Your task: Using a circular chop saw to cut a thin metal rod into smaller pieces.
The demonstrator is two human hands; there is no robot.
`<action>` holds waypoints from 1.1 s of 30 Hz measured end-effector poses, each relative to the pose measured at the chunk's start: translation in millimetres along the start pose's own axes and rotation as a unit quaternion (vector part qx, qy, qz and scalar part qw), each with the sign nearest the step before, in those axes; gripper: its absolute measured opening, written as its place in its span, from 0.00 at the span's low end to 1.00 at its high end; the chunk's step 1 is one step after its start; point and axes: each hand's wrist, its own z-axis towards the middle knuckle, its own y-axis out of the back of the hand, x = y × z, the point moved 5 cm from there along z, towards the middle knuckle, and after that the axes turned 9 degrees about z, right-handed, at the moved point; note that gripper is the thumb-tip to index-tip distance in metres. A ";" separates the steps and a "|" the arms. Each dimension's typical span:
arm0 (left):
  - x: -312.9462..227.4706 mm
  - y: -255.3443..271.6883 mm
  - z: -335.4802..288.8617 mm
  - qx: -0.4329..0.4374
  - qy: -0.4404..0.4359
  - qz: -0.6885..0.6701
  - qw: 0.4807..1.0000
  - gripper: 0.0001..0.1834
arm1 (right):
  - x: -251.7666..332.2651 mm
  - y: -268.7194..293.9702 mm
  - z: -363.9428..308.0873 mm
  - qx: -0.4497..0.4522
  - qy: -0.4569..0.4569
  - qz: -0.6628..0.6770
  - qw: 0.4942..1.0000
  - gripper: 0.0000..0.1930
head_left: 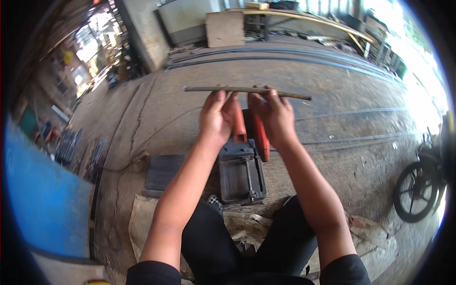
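Note:
Both hands hold a thin, straight metal rod (pixel 243 89) level in front of me at arm's length. My left hand (pixel 218 116) grips it left of the middle, and my right hand (pixel 277 116) is closed round it farther right. Each end sticks out past the hands. Below and partly behind the hands stands a cut-off saw (pixel 228 183) with a dark base, a clamp screw and red upper parts (pixel 260 140). My hands hide some of its top.
Dark flat bars (pixel 164 173) lie left of the saw. Long metal bars (pixel 285 53) cross the far floor before a bench (pixel 304 18). A cable (pixel 168 126) trails leftward. A blue panel (pixel 47 199) stands left, a motorcycle (pixel 415 192) right. Sacking (pixel 244 225) lies underfoot.

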 end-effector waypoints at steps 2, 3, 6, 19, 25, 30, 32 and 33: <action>26.7 -8.6 7.6 0.037 0.035 -0.036 0.998 0.14 | -0.8 14.1 4.9 -0.036 0.039 -0.023 0.998 0.18; 33.5 -7.4 6.3 0.060 0.060 -0.046 0.995 0.13 | -1.5 22.3 6.6 -0.048 0.019 -0.035 0.998 0.16; 56.5 3.0 22.4 -0.071 0.130 -0.034 0.988 0.13 | 0.4 36.5 12.2 -0.079 0.022 -0.016 0.997 0.14; 73.6 -26.0 22.1 -0.113 -0.021 0.165 0.980 0.09 | 56.8 -5.8 8.0 0.090 0.236 -0.683 0.685 0.16; 69.9 -51.9 12.9 0.131 -0.148 0.383 0.902 0.12 | 38.5 77.7 28.2 0.227 0.098 -0.632 0.735 0.20; 48.4 -10.3 14.1 0.061 -0.219 0.725 0.650 0.36 | 3.6 228.1 17.8 0.059 0.016 -0.492 0.868 0.18; 62.1 9.3 23.1 0.032 -0.043 0.660 0.749 0.36 | -20.2 292.2 5.2 -0.032 -0.057 -0.449 0.891 0.17; 70.6 18.8 22.9 0.005 0.091 0.583 0.807 0.34 | -35.7 322.4 -6.1 -0.075 -0.135 -0.424 0.892 0.19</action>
